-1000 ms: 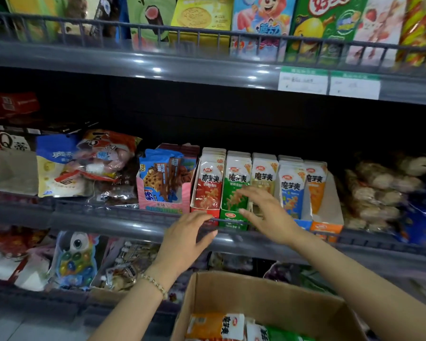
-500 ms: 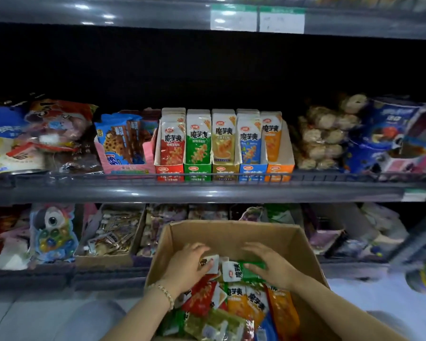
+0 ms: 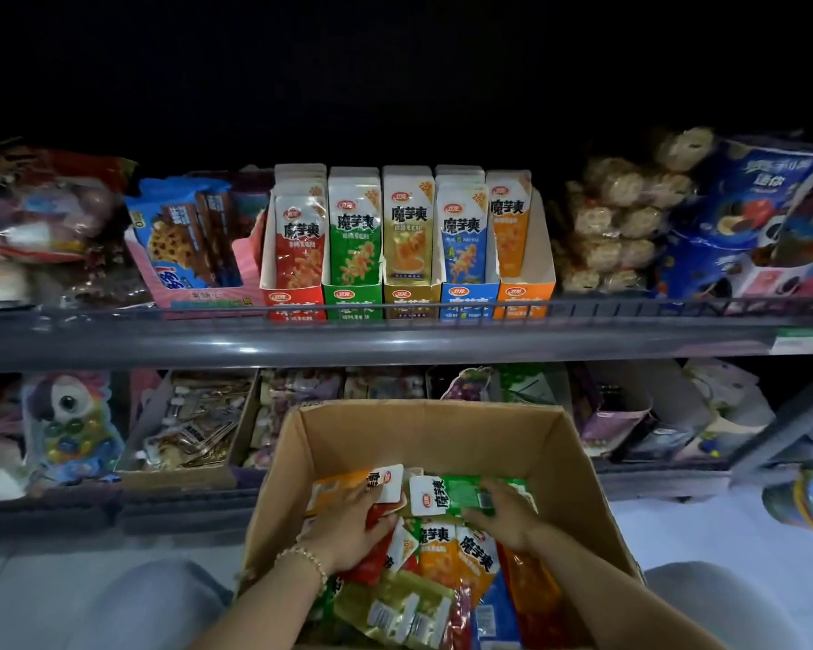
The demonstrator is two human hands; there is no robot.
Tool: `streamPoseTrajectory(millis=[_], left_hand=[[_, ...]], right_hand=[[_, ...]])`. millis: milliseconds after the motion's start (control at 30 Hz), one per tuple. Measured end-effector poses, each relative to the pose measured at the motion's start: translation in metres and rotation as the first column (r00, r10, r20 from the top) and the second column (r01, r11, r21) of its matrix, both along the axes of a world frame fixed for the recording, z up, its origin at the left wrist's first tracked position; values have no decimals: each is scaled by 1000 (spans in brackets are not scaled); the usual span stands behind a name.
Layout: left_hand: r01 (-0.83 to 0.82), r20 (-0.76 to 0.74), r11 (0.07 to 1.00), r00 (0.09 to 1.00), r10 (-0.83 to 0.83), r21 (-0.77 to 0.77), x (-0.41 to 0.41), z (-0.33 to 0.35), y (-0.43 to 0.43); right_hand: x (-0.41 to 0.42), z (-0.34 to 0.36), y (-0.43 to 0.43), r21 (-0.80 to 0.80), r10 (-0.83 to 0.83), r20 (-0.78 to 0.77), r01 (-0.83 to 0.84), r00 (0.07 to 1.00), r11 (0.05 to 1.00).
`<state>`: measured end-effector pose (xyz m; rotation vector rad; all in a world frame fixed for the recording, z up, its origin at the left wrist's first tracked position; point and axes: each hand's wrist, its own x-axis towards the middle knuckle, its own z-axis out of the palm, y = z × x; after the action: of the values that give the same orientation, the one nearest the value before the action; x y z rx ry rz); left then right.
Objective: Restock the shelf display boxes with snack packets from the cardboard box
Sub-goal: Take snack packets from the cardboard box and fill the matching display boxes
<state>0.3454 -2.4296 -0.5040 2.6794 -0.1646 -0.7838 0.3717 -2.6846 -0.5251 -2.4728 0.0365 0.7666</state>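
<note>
Snack packets [image 3: 442, 555] lie heaped in the one cardboard box [image 3: 423, 438], which sits between the person's knees [image 3: 151, 602] in front of the lower shelf [image 3: 653, 480]. A second ago both hands were up at the display boxes; half a second ago they were already down in the box. Now the left hand [image 3: 348, 527], a beaded bracelet [image 3: 306, 558] at its wrist, curls its fingers round an orange packet [image 3: 334, 490] with a white end. The right hand [image 3: 505, 513] rests with fingers spread flat on a green packet [image 3: 461, 492].

Five display boxes [image 3: 409, 302] stand side by side on the upper shelf [image 3: 113, 342] behind a wire rail [image 3: 630, 304]: red, green, gold, blue and orange, each with packets upright in it. Two shelf levels show, both crowded with other bagged sweets [image 3: 620, 218]. Pale floor [image 3: 29, 593] lies below, and the space above the shelf is dark.
</note>
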Motion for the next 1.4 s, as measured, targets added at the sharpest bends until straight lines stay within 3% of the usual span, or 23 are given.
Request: streamPoseTrajectory(millis=[233,367,533,667,800,1033,1233,1400], left_hand=[[-16,-125,1000,992,15,-6,4,-7,2],[-11,-140,1000,990,10,-3,5,-9,2],[-14,-138,1000,990,12,-19,5,-8,1],[-12,-149,1000,989,10,-18,4,-8,2],[-3,-163,1000,987,0,-19,4,-8,3],[-124,-122,983,987,108,-135,0,11,-1],[-220,-78,817,974,212,-533,-14,75,-29],[-267,-36,493,902,429,-828,-21,98,-51]], right_hand=[[9,-19,21,-103,185,40,-180,982,978],[15,-23,30,5,149,65,-149,987,989],[22,-32,44,27,117,81,-120,990,992],[23,-32,47,108,45,-12,-44,999,993],[20,-34,46,241,113,-87,-89,990,966],[11,22,17,463,-58,-124,110,991,880],[-16,88,16,640,-131,-69,145,989,754],[-29,121,42,741,-209,-10,147,978,655]])
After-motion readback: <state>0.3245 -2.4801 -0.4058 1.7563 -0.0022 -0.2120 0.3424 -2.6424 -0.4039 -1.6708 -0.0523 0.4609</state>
